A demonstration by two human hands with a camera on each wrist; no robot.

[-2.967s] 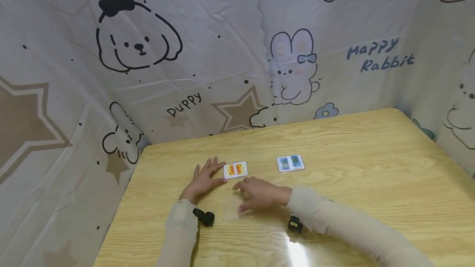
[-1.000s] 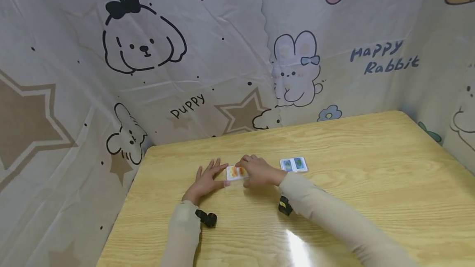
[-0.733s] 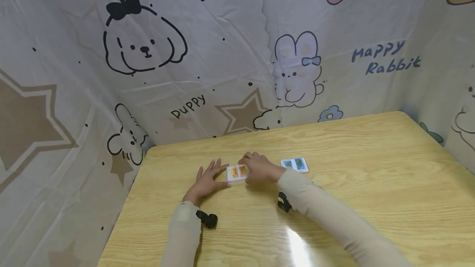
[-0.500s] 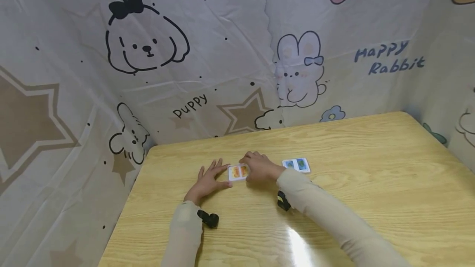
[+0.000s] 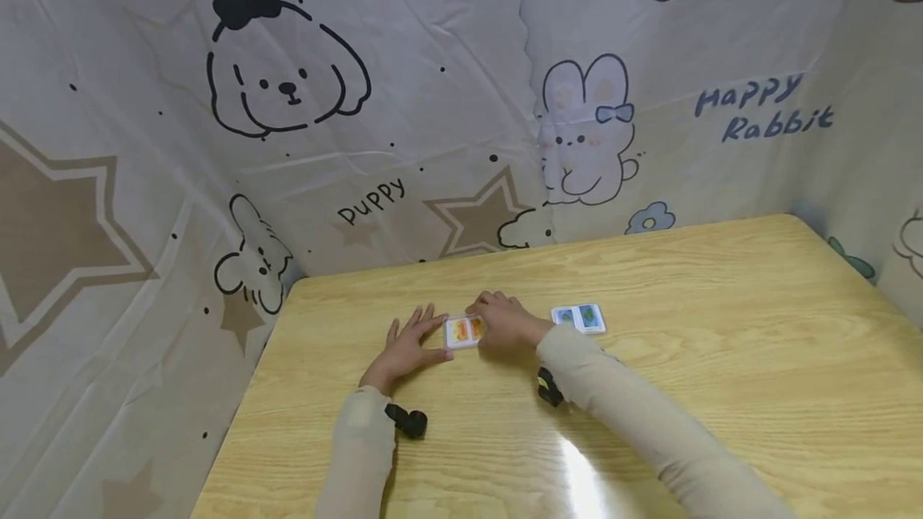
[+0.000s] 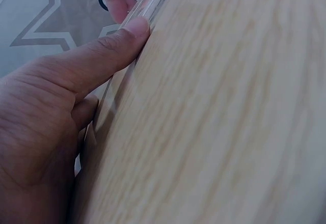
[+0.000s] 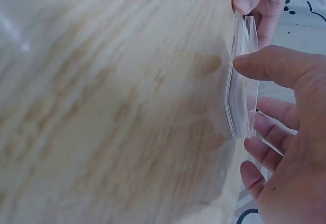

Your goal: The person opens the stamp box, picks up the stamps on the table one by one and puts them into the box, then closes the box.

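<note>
A small clear plastic card case (image 5: 458,333) with orange-and-yellow printed cards lies flat on the wooden table. At its left end, my left hand (image 5: 404,352) holds it between thumb and index finger, touching the near and far corners; the other fingers are spread. My right hand (image 5: 501,322) covers the right end. In the right wrist view, this hand pinches a clear lid (image 7: 251,118) between thumb and fingers. The lid sits over the case at a slight tilt; whether it is fully seated I cannot tell. In the left wrist view, my thumb (image 6: 114,51) meets the case's edge.
A second case (image 5: 590,318) with blue-green cards lies to the right, partly behind the right wrist and sleeve. Black wrist cameras (image 5: 409,421) hang at both cuffs. A printed cloth (image 5: 461,102) walls the far and side edges of the table (image 5: 721,327).
My right hand has carried the clear lid from the table in front of me up and away onto the orange card case. The left hand stays at the case's left end.
</note>
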